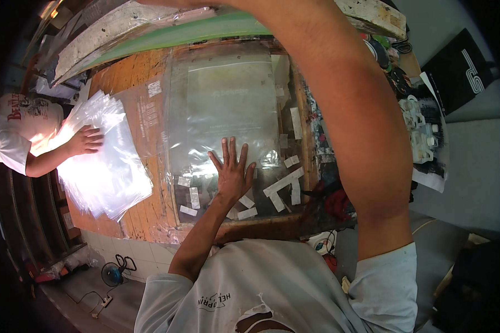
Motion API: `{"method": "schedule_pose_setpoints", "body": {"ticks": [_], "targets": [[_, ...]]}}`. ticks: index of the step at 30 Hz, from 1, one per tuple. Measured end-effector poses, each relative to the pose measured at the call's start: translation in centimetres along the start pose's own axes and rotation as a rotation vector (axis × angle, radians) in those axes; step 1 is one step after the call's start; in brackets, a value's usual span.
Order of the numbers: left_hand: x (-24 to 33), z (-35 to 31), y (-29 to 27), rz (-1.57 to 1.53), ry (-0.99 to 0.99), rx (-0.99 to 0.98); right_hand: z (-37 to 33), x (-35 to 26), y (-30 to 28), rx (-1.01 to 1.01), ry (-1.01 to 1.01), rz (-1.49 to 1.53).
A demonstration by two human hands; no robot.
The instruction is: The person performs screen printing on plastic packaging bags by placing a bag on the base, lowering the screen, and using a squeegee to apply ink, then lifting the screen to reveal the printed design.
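My left hand (233, 176) lies flat with fingers spread on the near edge of a clear plastic bag (230, 100). The bag rests on a plastic-covered board with short strips of pale tape (284, 183) stuck along its near and right sides. My right arm (366, 111) reaches up and across to the far side. Only a sliver of my right hand (175, 2) shows at the top edge, by the raised frame (111, 36) with its green screen (178, 32). Its fingers are cut off from view, so their grip is unclear.
At the left, another person's hand (85, 140) rests on a fanned stack of clear plastic bags (114, 177) on the wooden table (144, 213). White plastic bottles (422, 136) stand at the right. A small fan (113, 273) and cords are on the floor at lower left.
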State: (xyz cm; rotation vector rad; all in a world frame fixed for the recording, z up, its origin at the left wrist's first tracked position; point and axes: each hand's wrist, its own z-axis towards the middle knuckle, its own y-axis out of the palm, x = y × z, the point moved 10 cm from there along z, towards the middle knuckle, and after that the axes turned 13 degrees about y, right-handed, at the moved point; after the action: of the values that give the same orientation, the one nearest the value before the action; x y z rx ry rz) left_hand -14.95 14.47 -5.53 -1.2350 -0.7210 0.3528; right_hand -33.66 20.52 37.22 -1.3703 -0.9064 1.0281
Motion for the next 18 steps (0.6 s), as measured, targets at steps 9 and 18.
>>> {"method": "schedule_pose_setpoints", "body": {"ticks": [9, 18], "targets": [[0.5, 0.5, 0.1, -0.035, 0.034, -0.024, -1.5, 2.9, -0.6, -0.094, -0.329, 0.41], [0.3, -1.1, -9.6, -0.48, -0.099, 0.326, -4.2, 1.4, 3.1, 0.122, -0.295, 0.264]]}}
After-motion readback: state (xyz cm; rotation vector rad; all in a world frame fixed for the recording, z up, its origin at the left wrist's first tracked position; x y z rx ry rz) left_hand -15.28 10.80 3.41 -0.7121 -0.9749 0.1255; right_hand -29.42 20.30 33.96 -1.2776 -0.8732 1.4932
